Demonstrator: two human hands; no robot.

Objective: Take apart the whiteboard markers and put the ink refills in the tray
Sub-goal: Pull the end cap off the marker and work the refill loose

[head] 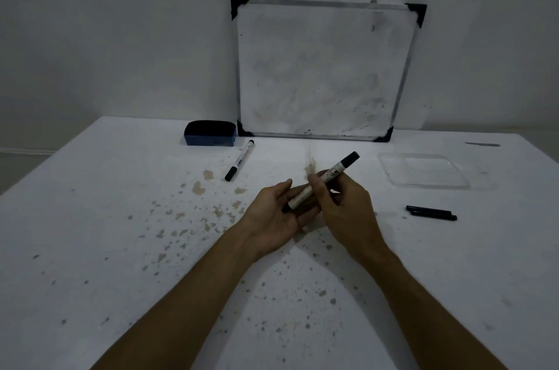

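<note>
Marker disassembly in progress: one marker in hand, tray holding no refills

My right hand is clamped on the marker at mid-barrel, cap end pointing up and away; my left hand lies open, palm up, cradling the barrel's lower end. The clear tray on the tabletop at right appears empty. Two black pieces lie near it, possibly removed parts, though dim light prevents confirmation. A second marker lies intact beside the eraser. Remaining: open both markers and transfer refills

Capped white marker tilted in hand; another flat; clear tray right.
</note>
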